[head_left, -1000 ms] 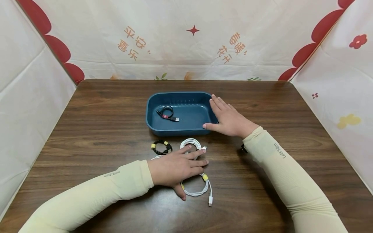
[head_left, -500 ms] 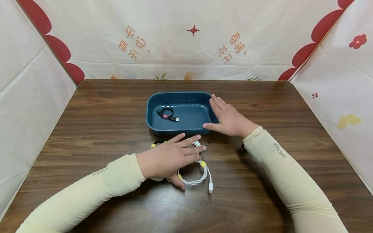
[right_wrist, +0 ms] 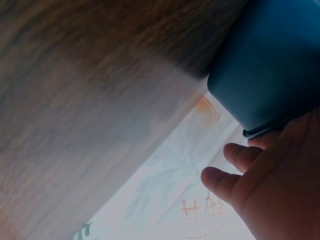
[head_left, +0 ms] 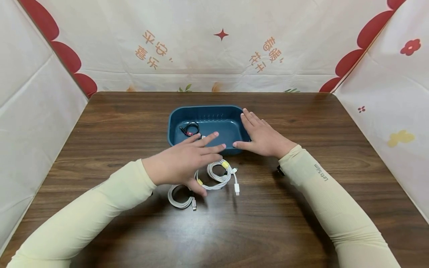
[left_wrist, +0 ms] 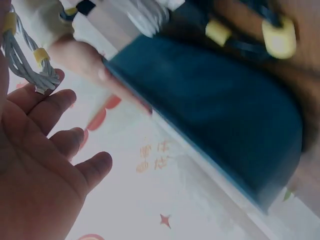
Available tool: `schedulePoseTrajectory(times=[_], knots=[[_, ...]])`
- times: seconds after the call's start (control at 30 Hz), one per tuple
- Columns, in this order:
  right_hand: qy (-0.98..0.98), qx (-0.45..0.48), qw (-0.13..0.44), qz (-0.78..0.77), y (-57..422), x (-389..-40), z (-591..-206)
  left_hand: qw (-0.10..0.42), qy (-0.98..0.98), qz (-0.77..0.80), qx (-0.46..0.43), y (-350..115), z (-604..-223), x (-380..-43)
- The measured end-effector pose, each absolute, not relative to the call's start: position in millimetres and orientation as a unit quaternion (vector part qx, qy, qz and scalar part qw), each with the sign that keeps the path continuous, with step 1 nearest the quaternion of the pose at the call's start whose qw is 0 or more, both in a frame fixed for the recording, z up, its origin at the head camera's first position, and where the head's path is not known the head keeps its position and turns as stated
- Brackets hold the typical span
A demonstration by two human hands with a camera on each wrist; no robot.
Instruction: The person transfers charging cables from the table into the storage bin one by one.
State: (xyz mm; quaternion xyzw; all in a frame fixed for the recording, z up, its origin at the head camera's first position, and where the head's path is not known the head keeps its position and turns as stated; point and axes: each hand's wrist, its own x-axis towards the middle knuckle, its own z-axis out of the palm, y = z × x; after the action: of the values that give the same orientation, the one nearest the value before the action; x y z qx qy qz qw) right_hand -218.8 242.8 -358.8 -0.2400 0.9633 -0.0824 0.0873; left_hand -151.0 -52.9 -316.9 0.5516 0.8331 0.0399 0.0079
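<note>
My left hand [head_left: 184, 160] pinches a white coiled charging cable [left_wrist: 21, 62] with yellow ties, near its thumb; the other fingers are spread. The coil hangs over the table, its plug dangling to the right. Above the near rim of the blue plastic box [head_left: 218, 107], my left fingers reach in over its edge. My right hand [head_left: 264, 139] rests with straight fingers along the box's right rim, thumb over the near corner. Inside the box lies a black USB cable [head_left: 192, 128] with a red tie, partly covered by my left fingers.
Behind the hanging coil, another white cable coil [head_left: 212, 174] lies on the wooden table [head_left: 295, 223]. A smaller white coil [head_left: 177, 204] lies nearer me. A black cable with yellow ties [left_wrist: 218, 32] shows beside the box in the left wrist view, hidden in the head view.
My left hand has lifted the white cable with yellow ties and carried it away from me, up to the box's near rim. The right hand has stayed on the box.
</note>
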Motion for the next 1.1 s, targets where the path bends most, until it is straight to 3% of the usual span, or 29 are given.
schedulePoseTrajectory(times=[0.2,0.43,0.8,1.1], knots=[[0.963,-0.242,0.084,-0.087,245,-219,-358,-0.004,0.841,0.037,0.539,-53,-299,-178],[0.962,-0.250,0.078,-0.077,246,-220,-360,0.041,0.869,0.014,0.493,-44,-288,-214],[0.963,-0.240,0.077,-0.092,245,-220,-363,0.090,0.895,0.014,0.436,-25,-295,-266],[0.963,-0.239,0.074,-0.098,245,-221,-363,0.107,0.903,-0.004,0.417,-11,-307,-284]])
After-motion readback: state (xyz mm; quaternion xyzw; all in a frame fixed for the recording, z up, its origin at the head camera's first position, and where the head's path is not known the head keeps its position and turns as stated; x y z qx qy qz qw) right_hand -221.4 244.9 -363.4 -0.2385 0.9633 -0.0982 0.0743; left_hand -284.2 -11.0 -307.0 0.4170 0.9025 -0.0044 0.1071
